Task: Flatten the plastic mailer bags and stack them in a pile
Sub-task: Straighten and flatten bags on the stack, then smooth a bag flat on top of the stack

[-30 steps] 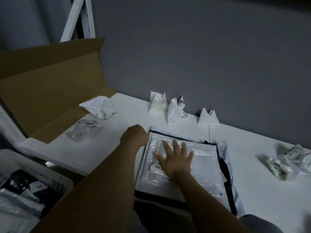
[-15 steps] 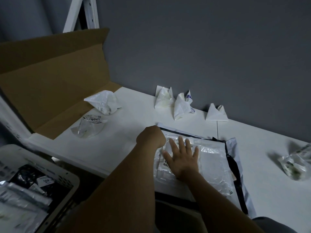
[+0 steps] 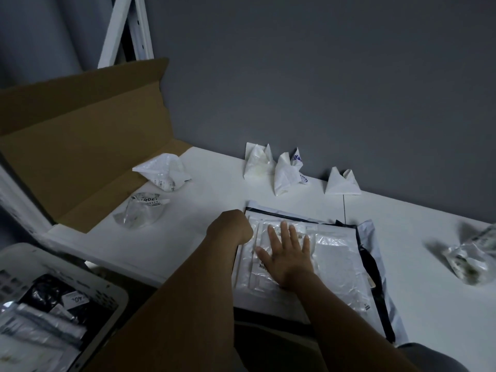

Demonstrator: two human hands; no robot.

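Your right hand (image 3: 287, 256) lying flat, fingers straight, pressing top bag (image 3: 338, 264) of pile (image 3: 374, 237) beneath it. Your left hand (image 3: 230, 226) sitting at pile's left edge; fingers hidden, grip unclear. Crumpled bag (image 3: 142, 213) lying left of left hand, nearer it.

My left hand (image 3: 230, 228) shows only its back at the left edge of the pile (image 3: 341, 267); its fingers are out of sight. My right hand (image 3: 287, 260) covers part of a label (image 3: 263, 265), whose print is too small to read. The crumpled bag (image 3: 472, 259) on the right is blurred and cut off. The basket (image 3: 112, 294) at the lower left is cut off too.
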